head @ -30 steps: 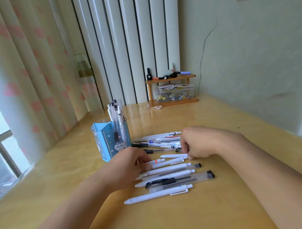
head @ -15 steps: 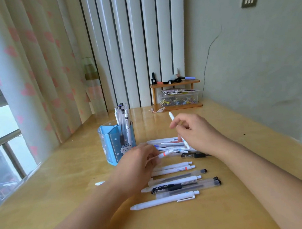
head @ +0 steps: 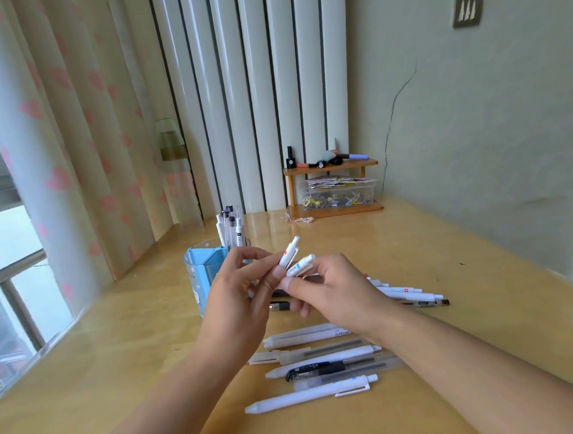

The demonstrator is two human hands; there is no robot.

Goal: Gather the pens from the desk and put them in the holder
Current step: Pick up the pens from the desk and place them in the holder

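- So, both hands are up off the desk [head: 476, 291], meeting just right of the blue holder [head: 202, 271]. Left hand [head: 239, 296] has its grip pinched on a white pen with a red band [head: 289, 253]; right hand [head: 330, 290] is clamped on a white pen with a blue band [head: 300, 265].
- Both pens tilt up and away, clicker ends pointing to the upper right, nearly parallel and just about touching each other.
- Key bit: the holder sits directly left of the two pens and slightly below them, and the left hand is the nearer one. Looks to me like the pens have to swing closer to upright before they'll drop in.
- Holder already has several pens [head: 229, 228] standing in its back section.
- Plenty left: a near row of pens [head: 316, 368] lying crosswise toward me from the holder, and a far bunch [head: 408, 293] off to its right, behind the right wrist.
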